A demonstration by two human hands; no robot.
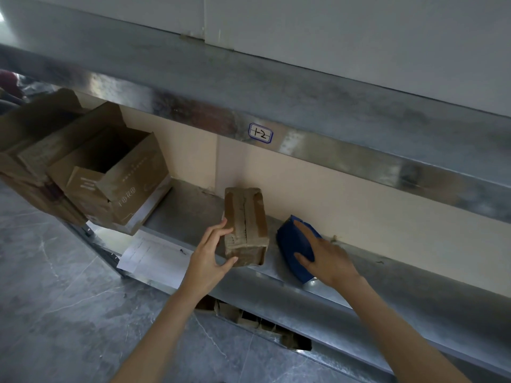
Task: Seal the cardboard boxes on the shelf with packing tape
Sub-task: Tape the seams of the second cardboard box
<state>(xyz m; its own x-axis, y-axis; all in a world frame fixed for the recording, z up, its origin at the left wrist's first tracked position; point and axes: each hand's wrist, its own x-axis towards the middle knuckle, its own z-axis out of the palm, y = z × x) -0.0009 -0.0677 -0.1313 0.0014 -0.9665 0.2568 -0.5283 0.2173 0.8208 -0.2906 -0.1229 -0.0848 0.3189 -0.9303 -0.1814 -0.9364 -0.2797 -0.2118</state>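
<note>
A small brown cardboard box (246,225) wrapped in brown tape stands on the metal shelf (193,214). My left hand (211,254) grips its left side, fingers along the top edge and thumb at the near corner. To its right lies a blue tape dispenser (291,244). My right hand (326,258) rests on the dispenser, with a finger laid over its top and the thumb on its near side. At the left, a larger open cardboard box (110,175) sits tilted over the shelf's end, its flaps up.
More worn cardboard boxes (30,150) are stacked behind the open one at far left. A white paper sheet (154,258) lies on the shelf's front edge. An upper metal shelf beam (331,145) with a handwritten label (260,133) overhangs. Cardboard pieces (249,319) show on the lower level.
</note>
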